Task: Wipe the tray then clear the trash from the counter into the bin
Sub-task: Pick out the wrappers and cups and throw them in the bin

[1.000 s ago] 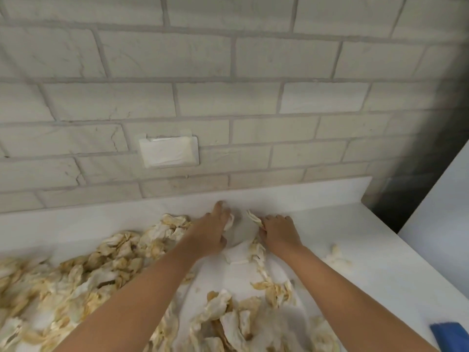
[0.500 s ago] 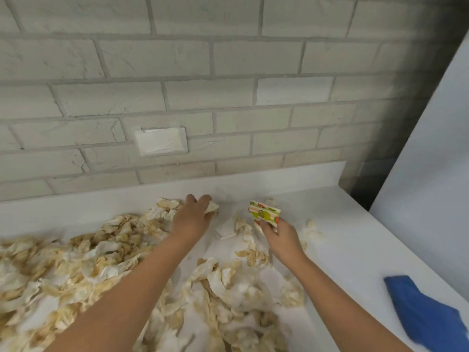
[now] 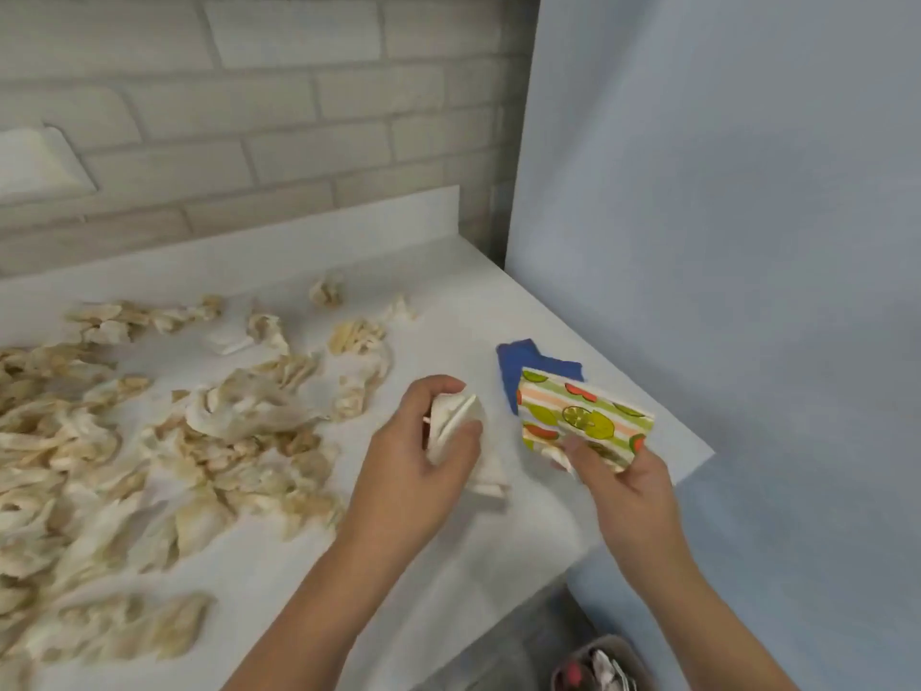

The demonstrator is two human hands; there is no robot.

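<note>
Right end of counter (image 3: pixel 448 291): trash in both grips
Left hand (image 3: pixel 418 466) curled round white folded paper (image 3: pixel 456 416); right hand (image 3: pixel 625 483) pinches a fruit-print packet (image 3: pixel 583 416) overlapping the blue cloth (image 3: pixel 518 364) in view. Hands apart. Pale crumpled scraps (image 3: pixel 199 441) strewn across the counter's left. Bin (image 3: pixel 613 640) partly visible below the counter edge, rubbish inside

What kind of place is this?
Probably a home kitchen: white counter with a backsplash lip under a brick-tile wall, peel-like scraps strewn across it, a bin on the floor below its end.
</note>
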